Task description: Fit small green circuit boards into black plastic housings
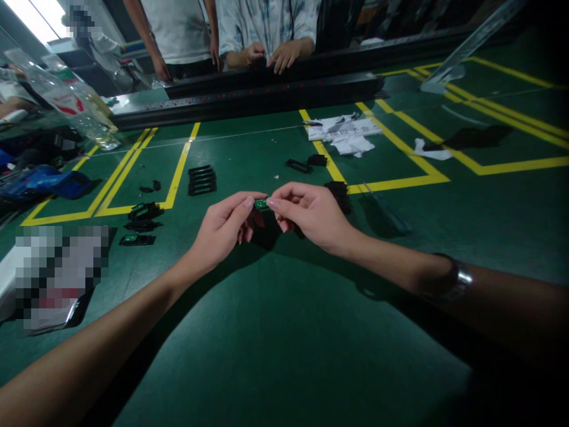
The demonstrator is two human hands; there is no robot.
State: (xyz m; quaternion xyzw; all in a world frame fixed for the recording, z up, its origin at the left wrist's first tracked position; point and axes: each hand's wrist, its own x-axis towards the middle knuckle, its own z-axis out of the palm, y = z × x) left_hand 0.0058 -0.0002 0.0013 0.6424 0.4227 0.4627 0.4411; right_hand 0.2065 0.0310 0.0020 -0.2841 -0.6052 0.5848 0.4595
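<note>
My left hand (226, 228) and my right hand (306, 213) meet above the green table (284, 332), fingers pinched together. Between the fingertips sits a small green circuit board (261, 204), held by both hands. A dark part lies half hidden below my hands. A wristwatch (456, 279) is on my right wrist.
Black plastic clips lie about: a stack (201, 179) ahead, several (142, 222) at the left, two (306, 163) further back, one pile (340, 193) behind my right hand. White papers (344, 133) lie beyond. Two people (249, 41) stand behind a long black rail (267, 98). Plastic bags (71, 98) at far left.
</note>
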